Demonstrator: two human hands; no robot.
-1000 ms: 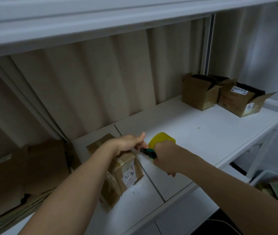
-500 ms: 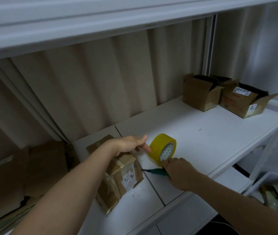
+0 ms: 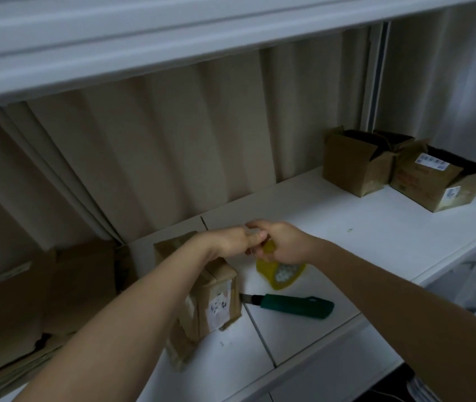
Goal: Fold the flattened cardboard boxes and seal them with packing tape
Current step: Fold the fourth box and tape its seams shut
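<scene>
My right hand (image 3: 286,245) grips the top of the yellow tape roll (image 3: 280,271), fingers curled over its rim, and holds it tilted just above the white shelf (image 3: 376,227). My left hand (image 3: 236,240) meets it from the other side, fingertips pinched at the roll's edge, though blur hides exactly what they hold. Directly under my left wrist stands the small cardboard box (image 3: 213,297), upright near the shelf's front edge, taped shut with a white label on its side. Just beside it, towards the front edge, lies the green utility knife (image 3: 291,305), its blade end pointing at the box. Far off at the shelf's right back corner sit two open cardboard boxes (image 3: 399,166), touching each other. Flattened cardboard (image 3: 28,300) leans beyond the left end.
</scene>
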